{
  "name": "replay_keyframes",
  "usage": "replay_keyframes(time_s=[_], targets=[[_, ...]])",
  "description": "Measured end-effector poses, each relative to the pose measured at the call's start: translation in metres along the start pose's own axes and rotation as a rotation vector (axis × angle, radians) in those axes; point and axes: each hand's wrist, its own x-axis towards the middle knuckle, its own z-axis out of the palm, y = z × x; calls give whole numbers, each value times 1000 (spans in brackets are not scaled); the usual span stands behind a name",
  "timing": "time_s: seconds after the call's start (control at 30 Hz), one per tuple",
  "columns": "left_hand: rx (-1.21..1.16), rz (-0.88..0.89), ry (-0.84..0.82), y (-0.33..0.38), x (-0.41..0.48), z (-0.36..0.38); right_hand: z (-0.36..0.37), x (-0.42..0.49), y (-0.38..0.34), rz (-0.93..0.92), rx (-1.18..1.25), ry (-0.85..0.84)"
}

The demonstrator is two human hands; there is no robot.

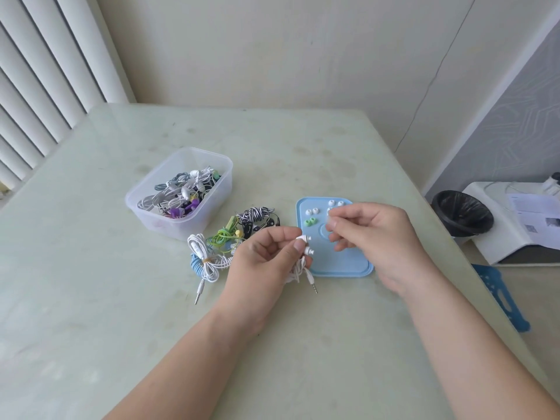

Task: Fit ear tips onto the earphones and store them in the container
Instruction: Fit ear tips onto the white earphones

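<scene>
Head view, looking down on a pale green surface (303, 344) set against a cream wall. A clear plastic container (142, 207) stands to the left of centre, piled with tangled earphones in white, grey, purple and green. To its right, apart from it, a light blue square lid (342, 266) lies flat.

Both bare forearms reach in from the bottom edge. The left hand (266, 256) hovers at the lid's left edge, its grip clamped on a coiled white pair of earphones (306, 244). The two bare earbud nozzles poke out to the right past the thumb, and the metal audio plug (313, 287) dangles below the hand. The right hand (372, 234) is over the lid, its grip pinched together on a small translucent ear tip (331, 218) between thumb and forefinger, near the nozzles but not touching them.

Between container and lid, loose bundles lie on the surface: a white wired bundle (206, 256), a green bundle (221, 237) and a black-and-white striped bundle (254, 215).

On the lid's far left corner sit two white ear tips (312, 211) and, just in front of them, two green ear tips (309, 222).
</scene>
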Motion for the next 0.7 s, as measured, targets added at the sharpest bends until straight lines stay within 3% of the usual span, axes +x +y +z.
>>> replay_keyframes(time_s=[0.1, 0.27, 0.7], targets=[[-9, 13, 5, -1, -1, -1, 13, -15, 8, 88, 262, -109], [-24, 66, -15, -3, 0, -2, 22, -25, 16, 137, 459, -191], [-13, 76, -6, -7, 1, -1, 24, -29, 16, 134, 515, -182]])
